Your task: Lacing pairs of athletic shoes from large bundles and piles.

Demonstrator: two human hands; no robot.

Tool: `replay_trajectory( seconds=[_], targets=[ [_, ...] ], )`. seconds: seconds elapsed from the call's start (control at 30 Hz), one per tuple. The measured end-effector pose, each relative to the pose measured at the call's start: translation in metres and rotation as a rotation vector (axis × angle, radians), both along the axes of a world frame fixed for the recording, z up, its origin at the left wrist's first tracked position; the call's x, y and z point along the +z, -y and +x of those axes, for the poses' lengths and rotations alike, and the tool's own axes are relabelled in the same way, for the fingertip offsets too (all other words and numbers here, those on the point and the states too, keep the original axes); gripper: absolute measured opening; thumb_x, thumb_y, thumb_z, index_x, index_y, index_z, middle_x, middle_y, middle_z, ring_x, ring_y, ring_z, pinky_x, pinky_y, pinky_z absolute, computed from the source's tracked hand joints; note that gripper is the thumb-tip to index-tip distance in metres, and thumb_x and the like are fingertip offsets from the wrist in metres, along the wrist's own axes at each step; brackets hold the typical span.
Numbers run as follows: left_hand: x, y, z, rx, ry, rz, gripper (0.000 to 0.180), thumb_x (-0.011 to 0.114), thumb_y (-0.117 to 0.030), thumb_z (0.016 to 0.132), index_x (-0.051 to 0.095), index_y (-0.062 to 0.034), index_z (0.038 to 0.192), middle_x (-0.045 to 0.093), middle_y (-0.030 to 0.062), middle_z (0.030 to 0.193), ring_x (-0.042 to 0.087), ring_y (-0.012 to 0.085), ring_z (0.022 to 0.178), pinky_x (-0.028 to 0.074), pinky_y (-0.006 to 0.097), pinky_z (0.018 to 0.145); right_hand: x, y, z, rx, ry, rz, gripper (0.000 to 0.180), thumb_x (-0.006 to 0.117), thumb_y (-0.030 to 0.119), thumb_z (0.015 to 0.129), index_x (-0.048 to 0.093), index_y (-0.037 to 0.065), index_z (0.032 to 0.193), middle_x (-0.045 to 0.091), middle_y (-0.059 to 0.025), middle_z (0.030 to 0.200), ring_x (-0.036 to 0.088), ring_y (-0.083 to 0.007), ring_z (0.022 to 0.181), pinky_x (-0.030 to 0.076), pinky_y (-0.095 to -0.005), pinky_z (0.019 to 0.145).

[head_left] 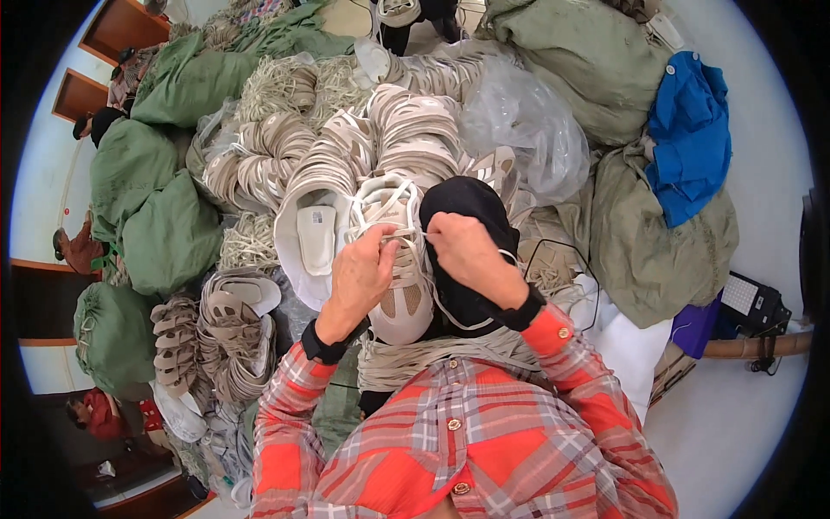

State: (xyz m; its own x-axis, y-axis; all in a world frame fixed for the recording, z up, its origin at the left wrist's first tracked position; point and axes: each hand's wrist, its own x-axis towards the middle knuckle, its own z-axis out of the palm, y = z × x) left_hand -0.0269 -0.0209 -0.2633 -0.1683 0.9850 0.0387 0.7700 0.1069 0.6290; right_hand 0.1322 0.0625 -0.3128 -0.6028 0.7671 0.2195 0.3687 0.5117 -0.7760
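Observation:
A beige and white sneaker [400,313] lies in front of me, its toe pointing towards my body. Pale shoelace [405,233] runs across its upper part, through the eyelets. My left hand [360,270] is closed at the sneaker's left edge, thumb and forefinger pinching the lace. On the other side, my right hand [472,256] is closed too, with a lace strand at its fingertips; a loose length hangs below it. Black cloth [467,197] covers a rounded shape under my right hand. A white insole [316,240] sits in a pale shoe piece left of my left hand.
Stacked beige shoe uppers [415,130] fill the area beyond the sneaker. Bundled laces [450,359] lie close to my body. Green sacks [173,232] stand left, an olive sack [640,251] and blue cloth [689,130] right. Clear plastic [527,121] lies behind. Other people are at the far left.

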Motion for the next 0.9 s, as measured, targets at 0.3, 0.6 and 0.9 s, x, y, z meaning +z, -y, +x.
replay_trajectory(
  seconds=[0.3, 0.6, 0.9],
  targets=[
    [-0.006, -0.009, -0.01, -0.113, -0.047, -0.149, 0.023, 0.053, -0.016, 0.088, 0.05, -0.0051, 0.108, 0.058, 0.0152, 0.062, 0.058, 0.0309, 0.058, 0.043, 0.039, 0.055, 0.012, 0.008, -0.017, 0.048, 0.318, 0.19, 0.014, 0.057, 0.005, 0.069, 0.055, -0.002, 0.081, 0.06, -0.0199, 0.076, 0.063, -0.0358, 0.067, 0.051, -0.0424, 0.062],
    [0.001, -0.018, -0.036, -0.299, 0.517, -0.475, 0.035, 0.044, -0.014, 0.094, 0.047, -0.0007, 0.127, 0.062, 0.0034, 0.063, 0.054, 0.0081, 0.053, 0.039, 0.025, 0.05, 0.016, 0.007, -0.025, -0.001, 0.327, 0.11, 0.013, 0.057, 0.003, 0.069, 0.059, -0.002, 0.08, 0.062, -0.0221, 0.076, 0.064, -0.0356, 0.071, 0.051, -0.0426, 0.063],
    [0.009, -0.058, -0.049, -0.398, 0.53, -0.693, 0.033, 0.042, -0.02, 0.097, 0.052, -0.0047, 0.123, 0.06, 0.0015, 0.055, 0.043, 0.0041, 0.043, 0.031, 0.021, 0.041, 0.001, -0.001, -0.014, 0.019, 0.219, -0.01, 0.007, 0.054, 0.003, 0.075, 0.055, -0.005, 0.076, 0.058, -0.0248, 0.067, 0.06, -0.0397, 0.069, 0.048, -0.0449, 0.063]
  ],
)
